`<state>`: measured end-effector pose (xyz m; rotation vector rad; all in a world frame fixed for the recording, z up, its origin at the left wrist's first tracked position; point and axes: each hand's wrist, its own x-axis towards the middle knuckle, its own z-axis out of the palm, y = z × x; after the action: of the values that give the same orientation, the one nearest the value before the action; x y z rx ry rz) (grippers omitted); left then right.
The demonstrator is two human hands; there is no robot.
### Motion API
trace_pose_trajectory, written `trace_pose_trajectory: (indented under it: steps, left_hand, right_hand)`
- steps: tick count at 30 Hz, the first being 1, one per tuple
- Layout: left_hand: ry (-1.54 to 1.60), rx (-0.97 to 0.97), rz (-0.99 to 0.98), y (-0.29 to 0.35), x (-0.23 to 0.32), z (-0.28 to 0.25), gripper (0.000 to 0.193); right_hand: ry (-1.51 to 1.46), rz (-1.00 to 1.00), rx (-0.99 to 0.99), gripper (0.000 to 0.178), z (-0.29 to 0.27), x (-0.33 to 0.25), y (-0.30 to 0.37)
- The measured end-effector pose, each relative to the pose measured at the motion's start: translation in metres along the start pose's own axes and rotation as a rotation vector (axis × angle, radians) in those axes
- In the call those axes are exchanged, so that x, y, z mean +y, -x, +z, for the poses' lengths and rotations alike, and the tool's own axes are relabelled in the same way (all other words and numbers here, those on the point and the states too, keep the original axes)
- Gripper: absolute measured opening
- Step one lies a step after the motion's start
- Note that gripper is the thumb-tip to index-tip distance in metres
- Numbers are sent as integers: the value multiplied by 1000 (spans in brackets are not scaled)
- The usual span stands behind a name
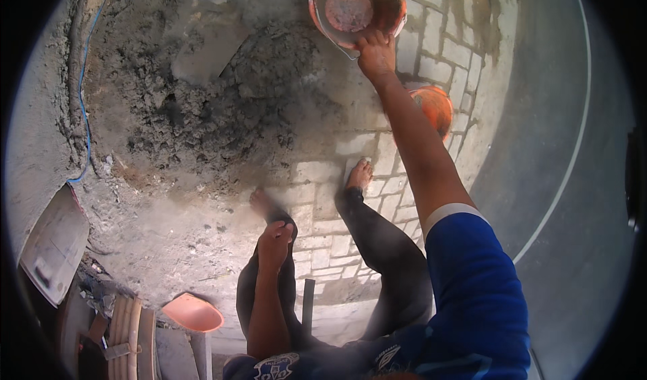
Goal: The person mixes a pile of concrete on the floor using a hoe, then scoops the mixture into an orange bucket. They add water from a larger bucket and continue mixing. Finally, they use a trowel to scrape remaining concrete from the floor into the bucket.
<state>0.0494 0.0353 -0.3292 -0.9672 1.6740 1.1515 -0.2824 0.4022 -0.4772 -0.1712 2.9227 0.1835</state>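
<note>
My right arm stretches far forward, and my right hand [377, 51] is closed on the near rim of an orange bucket [322, 23]. The bucket tips toward me, so its stained inside and round bottom show; a thin wire handle hangs along its left side. Under my right forearm stands a second orange bucket [438, 109], partly hidden by the arm. My left hand [275, 243] is curled into a fist against my left shin, with nothing showing in it. Left of the tipped bucket lies a rough heap of wet grey mortar [222, 104] on the ground.
My bare feet stand on pale paving blocks [320, 172]. A blue cord [83, 104] runs down the left side. An orange scoop-shaped container [194, 312], a grey-white board [57, 245] and stacked wood pieces [128, 339] lie lower left. Grey road with a white line [573, 147] borders the right.
</note>
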Motion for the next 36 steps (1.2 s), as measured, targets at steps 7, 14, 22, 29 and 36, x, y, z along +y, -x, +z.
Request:
trace_pose_trajectory:
  steps: [7,14,22,29,36]
  left_hand:
    - [141,612,676,6,131,-131,48]
    - [-47,1158,1576,158,504,-264,64]
    - [-1531,728,779,154,615,-276,56]
    - [-1432,287,516,189,524,-305,33]
    - [-896,294,154,229,338,-325,54]
  right_hand:
    - [-157,107,-164,67,-85,5,129]
    - [-379,1050,-676,68,-125,1,532]
    - [-543,738,-590,22,-210,-51,559]
    - [-883,511,-321,18,-185,-125,270]
    - [-1841,804,-743,65,-253,-294,72]
